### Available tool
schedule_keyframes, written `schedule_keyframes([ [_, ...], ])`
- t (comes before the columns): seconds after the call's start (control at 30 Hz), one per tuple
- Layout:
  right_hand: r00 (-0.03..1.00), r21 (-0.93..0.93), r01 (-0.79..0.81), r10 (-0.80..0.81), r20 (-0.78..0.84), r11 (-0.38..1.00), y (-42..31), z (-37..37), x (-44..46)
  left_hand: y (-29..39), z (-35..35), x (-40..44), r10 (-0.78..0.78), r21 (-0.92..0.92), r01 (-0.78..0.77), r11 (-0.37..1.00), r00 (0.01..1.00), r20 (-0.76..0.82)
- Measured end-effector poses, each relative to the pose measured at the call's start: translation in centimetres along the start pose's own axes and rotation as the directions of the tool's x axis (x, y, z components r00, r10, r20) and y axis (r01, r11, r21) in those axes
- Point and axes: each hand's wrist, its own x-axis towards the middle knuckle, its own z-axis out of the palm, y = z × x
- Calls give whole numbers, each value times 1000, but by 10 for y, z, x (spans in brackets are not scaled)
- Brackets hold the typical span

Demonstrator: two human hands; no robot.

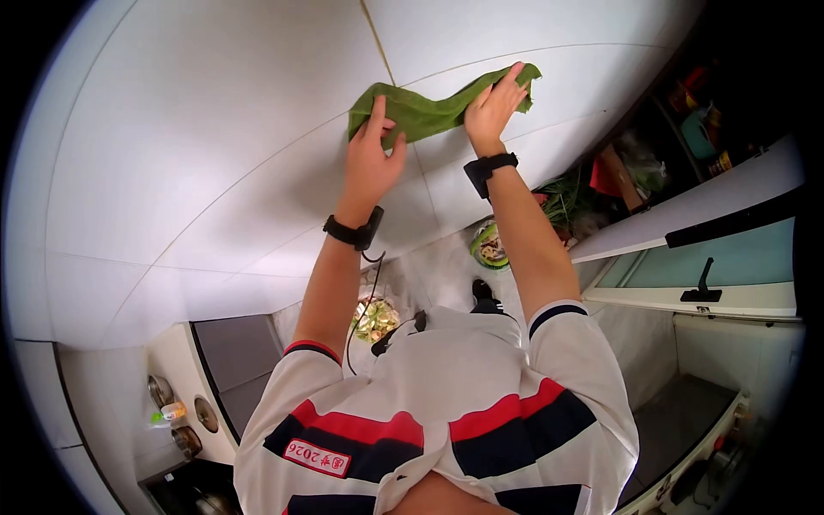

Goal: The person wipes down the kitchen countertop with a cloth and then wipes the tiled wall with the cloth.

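Note:
A green cloth [425, 116] lies stretched in a wavy strip against the white tiled wall [249, 129]. My left hand [371, 159] rests on the cloth's left end, with its fingers apart and the thumb out to the side. At the right end, my right hand [496, 105] presses flat on the cloth with its fingers stretched out. Both wrists wear black straps, and a thin dark cable hangs from the left one.
Below on the floor are food scraps [376, 319] and a round container [491, 247] of scraps. Dark shelves [687, 129] with goods stand at the right, near a greenish window [721, 249] with a black handle. Metal pots [185, 441] sit lower left.

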Motion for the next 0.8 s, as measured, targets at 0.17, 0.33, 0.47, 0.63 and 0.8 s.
schedule_keyframes([
  [0.17,989,102,151,-150,-18,983,-46,12,-5,-16,-34,-12,11,0,-11,1000,992,-127],
  [0.33,934,222,348,-358,3,911,-140,43,-32,-55,-90,-59,-76,150,98,984,986,-147],
  [0.47,800,207,522,-559,217,827,-212,59,-79,-87,-122,-96,-246,84,285,955,915,-319],
  [0.63,654,308,711,-756,44,633,-239,75,-108,-117,-144,-120,-247,58,294,954,879,-408],
  [0.8,673,292,697,-738,48,655,-218,60,-88,-103,-133,-99,-198,-44,202,978,857,-476],
])
